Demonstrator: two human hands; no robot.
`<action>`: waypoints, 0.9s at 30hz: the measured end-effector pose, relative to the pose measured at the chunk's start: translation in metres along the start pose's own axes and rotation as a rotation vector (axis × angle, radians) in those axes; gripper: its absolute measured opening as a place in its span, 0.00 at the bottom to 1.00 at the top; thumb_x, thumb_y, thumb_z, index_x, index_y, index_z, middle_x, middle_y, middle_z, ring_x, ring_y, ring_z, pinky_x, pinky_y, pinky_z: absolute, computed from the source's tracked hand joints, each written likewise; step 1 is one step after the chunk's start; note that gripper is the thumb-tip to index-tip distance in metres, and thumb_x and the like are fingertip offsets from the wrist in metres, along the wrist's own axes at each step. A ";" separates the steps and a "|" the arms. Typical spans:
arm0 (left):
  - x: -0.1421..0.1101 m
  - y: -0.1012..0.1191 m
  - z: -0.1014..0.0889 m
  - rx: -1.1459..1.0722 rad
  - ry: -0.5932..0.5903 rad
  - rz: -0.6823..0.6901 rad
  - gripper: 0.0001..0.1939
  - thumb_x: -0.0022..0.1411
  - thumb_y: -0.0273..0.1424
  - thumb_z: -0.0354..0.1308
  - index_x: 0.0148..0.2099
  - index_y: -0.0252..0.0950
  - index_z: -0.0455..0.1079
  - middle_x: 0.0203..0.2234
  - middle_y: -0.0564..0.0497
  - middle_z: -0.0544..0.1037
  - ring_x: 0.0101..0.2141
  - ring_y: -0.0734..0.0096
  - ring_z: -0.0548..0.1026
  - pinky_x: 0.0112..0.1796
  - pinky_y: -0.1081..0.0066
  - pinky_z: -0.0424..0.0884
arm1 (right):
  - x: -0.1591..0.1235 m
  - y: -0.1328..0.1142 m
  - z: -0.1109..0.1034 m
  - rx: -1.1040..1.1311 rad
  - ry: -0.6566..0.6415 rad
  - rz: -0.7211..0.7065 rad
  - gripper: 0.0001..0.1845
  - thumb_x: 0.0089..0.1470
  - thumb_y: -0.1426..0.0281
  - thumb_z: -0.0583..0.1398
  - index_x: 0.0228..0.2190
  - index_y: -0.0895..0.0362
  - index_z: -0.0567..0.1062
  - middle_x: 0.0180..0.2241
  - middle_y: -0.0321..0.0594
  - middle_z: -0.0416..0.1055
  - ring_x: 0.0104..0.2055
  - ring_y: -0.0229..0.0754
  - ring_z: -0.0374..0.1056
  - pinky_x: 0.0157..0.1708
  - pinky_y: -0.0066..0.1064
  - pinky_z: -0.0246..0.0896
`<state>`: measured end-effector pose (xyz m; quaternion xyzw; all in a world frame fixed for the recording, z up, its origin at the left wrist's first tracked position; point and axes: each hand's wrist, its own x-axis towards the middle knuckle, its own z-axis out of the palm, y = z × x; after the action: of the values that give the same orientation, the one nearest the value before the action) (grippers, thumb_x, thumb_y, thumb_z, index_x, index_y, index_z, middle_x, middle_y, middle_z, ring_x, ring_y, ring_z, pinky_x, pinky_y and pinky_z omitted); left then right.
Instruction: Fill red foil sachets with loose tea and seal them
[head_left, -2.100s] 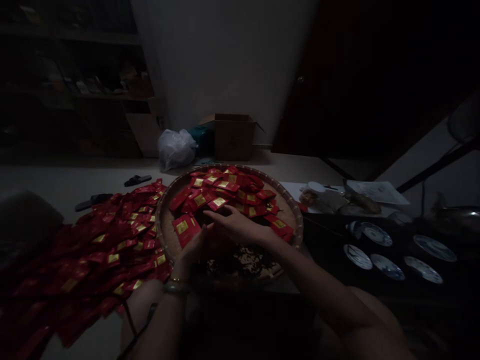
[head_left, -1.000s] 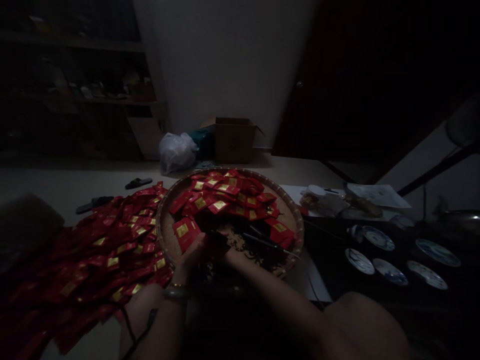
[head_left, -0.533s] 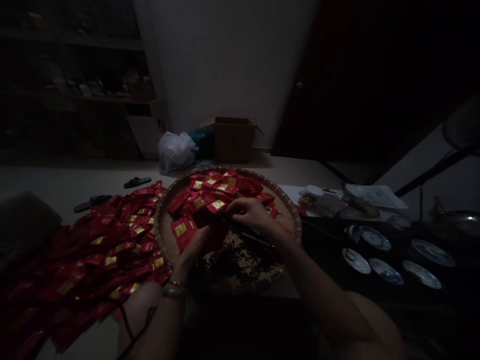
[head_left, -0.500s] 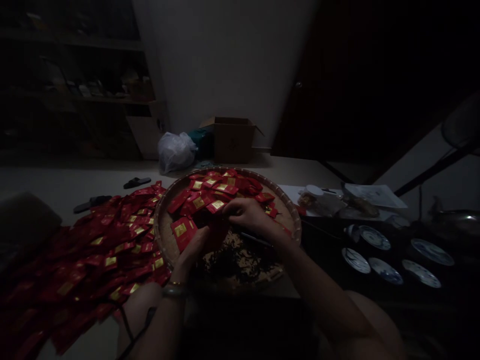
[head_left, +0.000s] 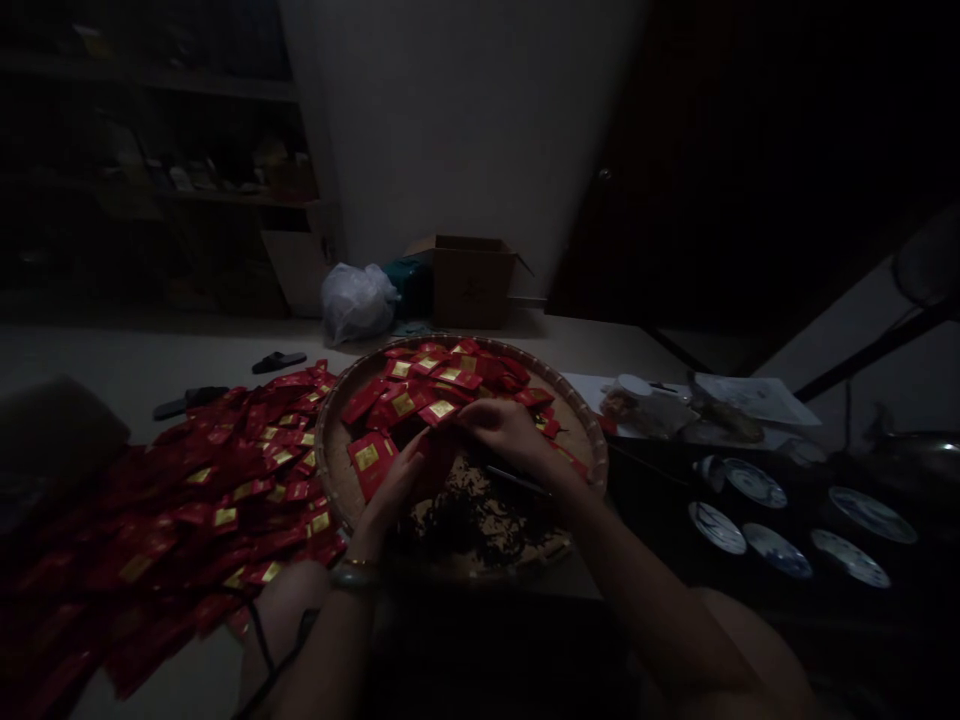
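Both hands meet over a round woven bamboo tray in dim light. My left hand is closed on the left side of a dark red packet. At the packet's top edge, my right hand pinches with thumb and fingers together. Long dark tool with a pale edge lies under the right wrist; its kind is unclear. Loose dark leaves, like dried tea, lie in the near part of the tray. Red packets with gold labels are heaped in its far part.
A large pile of red packets covers the floor at left, near dark slippers. Behind the tray are a white plastic bag and an open cardboard box. Several blue-and-white dishes stand on the dark surface at right.
My left hand has moved up towards the right hand at the packet's top, and their fingertips are now closer together. The whole view has shifted slightly.
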<state>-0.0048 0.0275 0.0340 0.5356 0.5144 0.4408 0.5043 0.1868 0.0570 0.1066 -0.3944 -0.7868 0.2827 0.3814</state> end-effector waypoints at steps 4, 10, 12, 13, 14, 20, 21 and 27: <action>0.000 -0.001 -0.002 -0.063 -0.076 0.089 0.39 0.50 0.50 0.57 0.59 0.32 0.64 0.54 0.44 0.71 0.60 0.46 0.56 0.56 0.61 0.59 | -0.010 -0.006 0.001 -0.127 -0.075 -0.216 0.12 0.49 0.71 0.63 0.38 0.56 0.77 0.38 0.42 0.75 0.42 0.43 0.68 0.44 0.37 0.63; 0.005 -0.006 0.000 -0.079 -0.161 0.143 0.35 0.50 0.51 0.58 0.54 0.33 0.69 0.49 0.43 0.74 0.58 0.48 0.60 0.57 0.59 0.58 | -0.002 -0.020 0.020 -0.397 -0.328 -0.331 0.11 0.47 0.66 0.67 0.34 0.57 0.77 0.36 0.43 0.74 0.42 0.45 0.62 0.43 0.36 0.60; 0.006 -0.007 0.001 -0.072 -0.165 0.129 0.35 0.50 0.52 0.56 0.54 0.33 0.69 0.49 0.43 0.74 0.58 0.49 0.60 0.57 0.59 0.58 | 0.001 -0.019 0.025 -0.425 -0.420 -0.285 0.05 0.50 0.70 0.64 0.32 0.56 0.77 0.34 0.41 0.74 0.40 0.44 0.62 0.40 0.33 0.58; 0.007 -0.007 0.002 -0.071 -0.166 0.123 0.35 0.51 0.52 0.56 0.54 0.33 0.69 0.49 0.43 0.74 0.58 0.49 0.60 0.57 0.59 0.59 | 0.002 -0.017 0.027 -0.439 -0.442 -0.250 0.04 0.52 0.71 0.63 0.33 0.56 0.76 0.33 0.41 0.73 0.39 0.43 0.63 0.39 0.32 0.57; 0.007 -0.007 0.003 -0.072 -0.170 0.121 0.34 0.51 0.52 0.56 0.53 0.33 0.69 0.49 0.42 0.74 0.57 0.50 0.61 0.56 0.58 0.59 | 0.002 -0.014 0.028 -0.461 -0.444 -0.211 0.04 0.54 0.72 0.61 0.35 0.56 0.76 0.33 0.41 0.73 0.38 0.42 0.64 0.39 0.32 0.56; 0.007 -0.009 0.001 0.033 -0.319 0.007 0.31 0.42 0.38 0.67 0.49 0.31 0.70 0.41 0.42 0.78 0.42 0.56 0.74 0.46 0.58 0.69 | 0.002 0.012 0.014 -0.517 -0.150 0.004 0.05 0.58 0.72 0.56 0.37 0.59 0.71 0.33 0.43 0.72 0.35 0.40 0.65 0.38 0.30 0.56; 0.007 -0.010 0.001 0.049 -0.332 -0.042 0.28 0.41 0.36 0.67 0.46 0.29 0.72 0.36 0.43 0.79 0.38 0.57 0.75 0.42 0.59 0.70 | 0.002 0.016 0.011 -0.454 -0.104 0.019 0.05 0.58 0.72 0.56 0.37 0.58 0.71 0.32 0.41 0.72 0.34 0.40 0.66 0.36 0.29 0.56; 0.007 -0.014 0.005 0.046 -0.256 -0.082 0.17 0.37 0.31 0.68 0.34 0.29 0.76 0.22 0.51 0.78 0.27 0.66 0.73 0.32 0.67 0.70 | 0.000 0.028 0.001 -0.116 -0.143 0.014 0.08 0.54 0.66 0.60 0.35 0.58 0.74 0.32 0.37 0.74 0.32 0.39 0.67 0.30 0.25 0.57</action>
<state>-0.0008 0.0332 0.0195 0.5772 0.4774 0.3360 0.5710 0.1977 0.0716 0.0846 -0.4002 -0.8242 0.2667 0.2989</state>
